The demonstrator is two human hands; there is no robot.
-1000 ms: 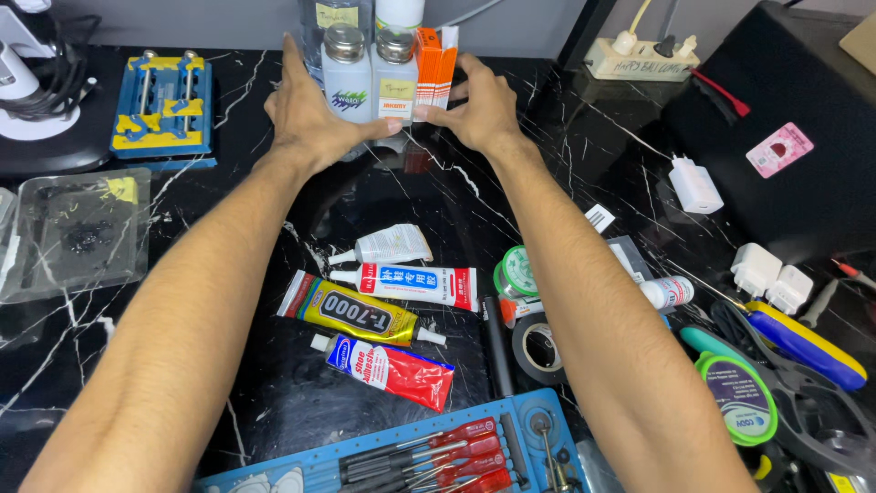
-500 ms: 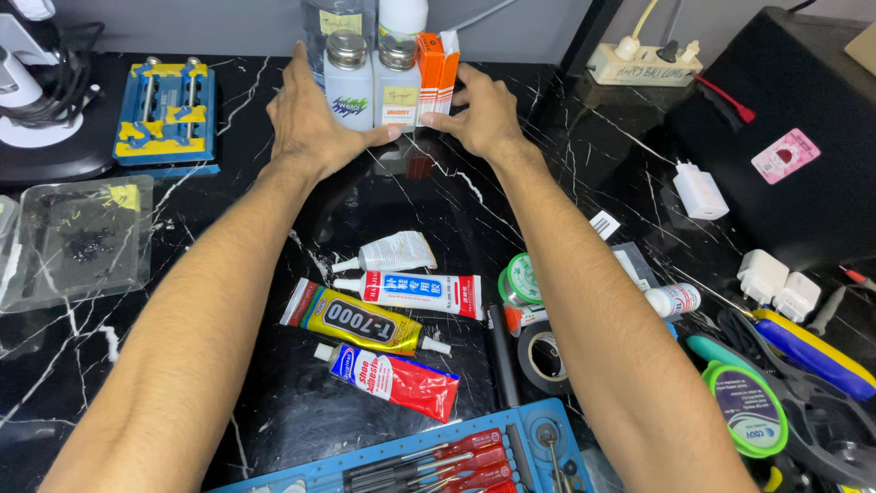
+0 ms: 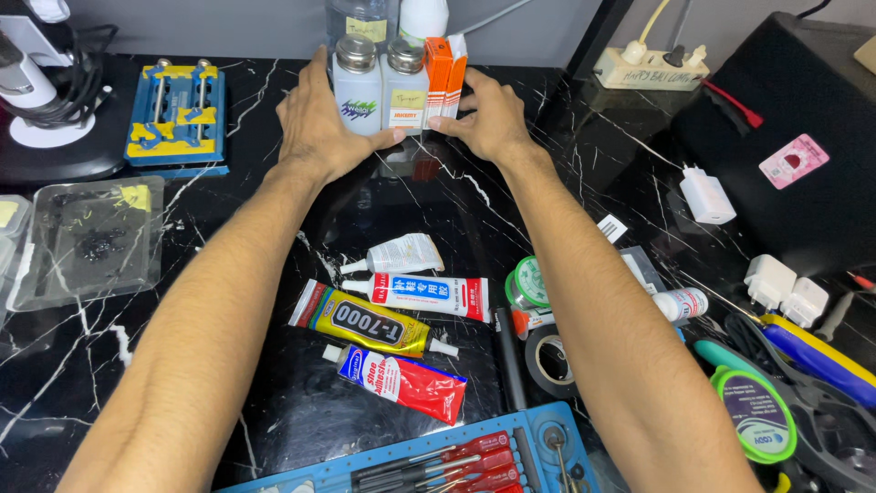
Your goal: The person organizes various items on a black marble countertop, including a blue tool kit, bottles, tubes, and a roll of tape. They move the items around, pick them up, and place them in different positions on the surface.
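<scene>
Both of my hands reach to the far side of the black marble table (image 3: 274,383) and clasp a tight group of containers. My left hand (image 3: 319,123) presses against a white bottle with a metal cap (image 3: 356,82). Beside it stands a second white capped bottle (image 3: 403,84), then two orange boxes (image 3: 445,73) held in by my right hand (image 3: 488,119). Behind the group stand a clear jar (image 3: 360,20) and a white bottle (image 3: 422,16). Between my forearms lie several glue tubes: a white crumpled one (image 3: 401,254), a white and red one (image 3: 420,294), a yellow one (image 3: 370,324), a red one (image 3: 401,379).
A blue and yellow clamp jig (image 3: 178,114) and a clear plastic tray (image 3: 87,237) sit at left. Tape rolls (image 3: 547,361), white chargers (image 3: 707,196), a power strip (image 3: 648,68) and a black box (image 3: 803,119) crowd the right. A blue screwdriver tray (image 3: 438,456) lies at the near edge.
My hands have drawn the cluster of bottles and boxes slightly closer together and toward me; the view has shifted a little. The tubes have not moved.
</scene>
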